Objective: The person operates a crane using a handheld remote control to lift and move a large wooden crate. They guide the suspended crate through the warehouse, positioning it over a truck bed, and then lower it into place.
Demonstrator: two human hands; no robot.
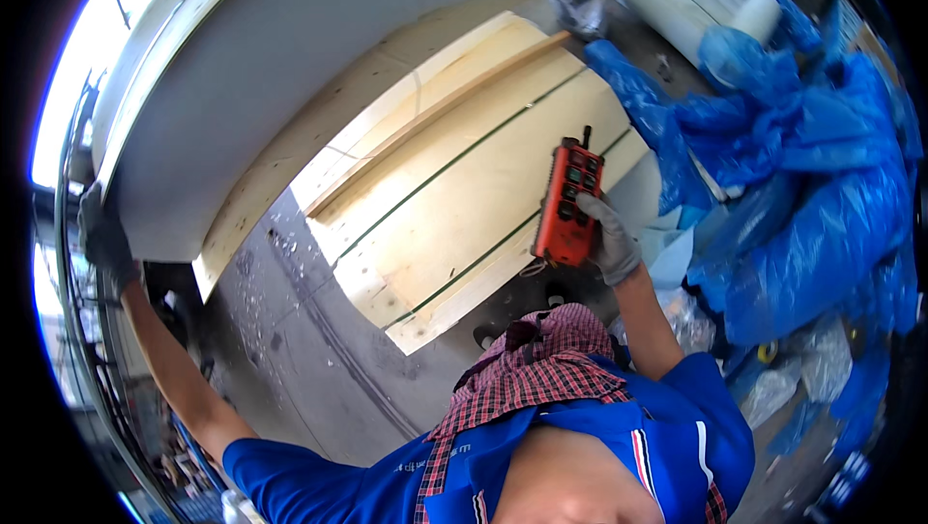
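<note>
In my right hand (614, 242), wearing a grey glove, is a red handheld remote control (570, 200) with black buttons and a short black antenna. The thumb lies on its face beside the buttons, and the other fingers are mostly hidden behind it. Far to the left, my stretched-out left hand (104, 242), also gloved in grey, grips the edge of a large grey panel (242, 89) with pale wooden borders. That panel stands tilted across the upper left. Under the remote control lies a plywood stack (454, 186) bound with green straps.
A wooden batten (445, 118) lies along the plywood. Crumpled blue plastic sheeting (812, 205) heaps up on the right, with white rolls (677, 7) behind it. Clear plastic scraps (822, 364) lie near my right side. Small debris dots the grey floor (300, 350).
</note>
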